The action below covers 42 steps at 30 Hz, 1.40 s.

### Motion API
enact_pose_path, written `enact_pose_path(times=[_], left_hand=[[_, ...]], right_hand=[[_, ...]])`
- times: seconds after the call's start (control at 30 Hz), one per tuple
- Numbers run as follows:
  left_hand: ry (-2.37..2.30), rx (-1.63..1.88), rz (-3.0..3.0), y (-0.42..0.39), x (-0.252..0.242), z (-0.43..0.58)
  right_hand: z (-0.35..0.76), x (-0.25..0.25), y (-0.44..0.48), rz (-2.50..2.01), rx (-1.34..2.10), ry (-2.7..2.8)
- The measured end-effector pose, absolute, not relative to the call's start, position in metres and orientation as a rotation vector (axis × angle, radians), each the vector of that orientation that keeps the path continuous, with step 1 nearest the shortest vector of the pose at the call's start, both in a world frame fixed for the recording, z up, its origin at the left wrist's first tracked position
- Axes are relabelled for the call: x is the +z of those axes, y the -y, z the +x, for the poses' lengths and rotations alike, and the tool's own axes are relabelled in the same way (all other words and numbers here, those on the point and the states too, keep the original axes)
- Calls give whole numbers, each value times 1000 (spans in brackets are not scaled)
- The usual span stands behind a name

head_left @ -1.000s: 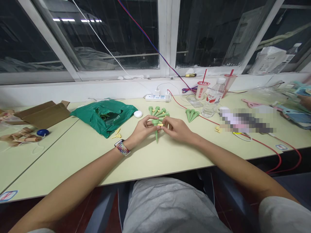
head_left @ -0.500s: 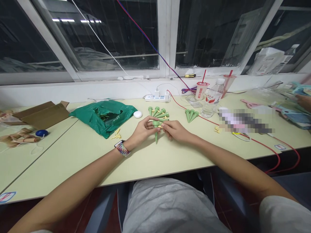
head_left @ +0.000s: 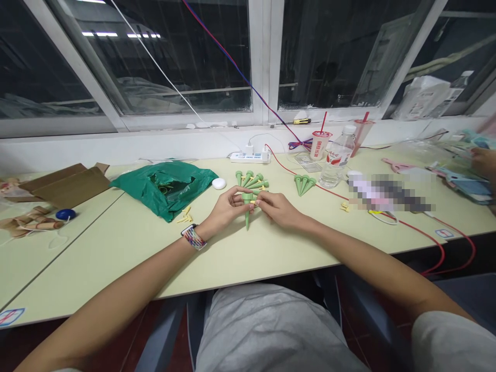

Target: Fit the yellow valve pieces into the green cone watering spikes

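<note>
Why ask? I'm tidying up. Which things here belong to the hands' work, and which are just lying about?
Work: green spike between left hand and right hand; fanned green spikes; three more green spikes; small yellow pieces.
Lying about: green plastic bag; cardboard box; water bottle; power strip.
</note>
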State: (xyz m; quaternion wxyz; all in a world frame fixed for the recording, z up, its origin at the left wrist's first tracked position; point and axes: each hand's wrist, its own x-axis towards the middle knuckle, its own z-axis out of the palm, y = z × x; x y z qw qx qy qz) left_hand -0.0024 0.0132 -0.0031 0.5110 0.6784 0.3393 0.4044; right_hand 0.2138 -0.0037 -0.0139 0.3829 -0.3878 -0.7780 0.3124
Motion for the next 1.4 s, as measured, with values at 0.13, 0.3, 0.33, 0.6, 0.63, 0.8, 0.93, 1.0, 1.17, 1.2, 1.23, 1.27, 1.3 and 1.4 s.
enact_pose_path(times=[0.13, 0.3, 0.33, 0.6, 0.63, 0.8, 0.93, 1.0, 1.17, 1.2, 1.23, 1.27, 1.3, 1.4], left_hand=[[-854, 996, 1722, -12, -2, -1], [-871, 977, 1788, -13, -3, -1], [-869, 969, 1788, -13, -3, -2], [-804, 982, 1664, -29, -2, -15], [-807, 977, 1709, -31, 0, -17], [-852, 877, 2019, -36, 8, -29], [-900, 700, 2188, -40, 6, -36], [-900, 639, 2234, -44, 4, -40], [-727, 660, 2282, -49, 4, -41], [-711, 678, 2289, -49, 5, -40], [-718, 700, 2301, -48, 6, -40], [-749, 722, 2316, -47, 8, -39], [-797, 741, 2332, -46, 10, -40], [-927, 750, 2357, -44, 15, -42]], right_hand=[[211, -17, 1, -924, 1143, 1802], [212, -19, -2, -902, 1307, 1729], [212, -19, -3, -903, 1312, 1731], [221, -11, -3, -970, 929, 1816], [222, -11, -2, -973, 777, 1856], [222, -17, 4, -854, 136, 2211], [215, -25, 6, -803, -13, 2296], [212, -27, 6, -809, -45, 2290], [206, -31, 5, -800, -3, 2368], [205, -32, 4, -793, 14, 2378], [204, -34, 4, -785, 29, 2383], [203, -35, 3, -778, 40, 2383], [203, -36, 3, -773, 49, 2380], [205, -36, 0, -798, 94, 2354]])
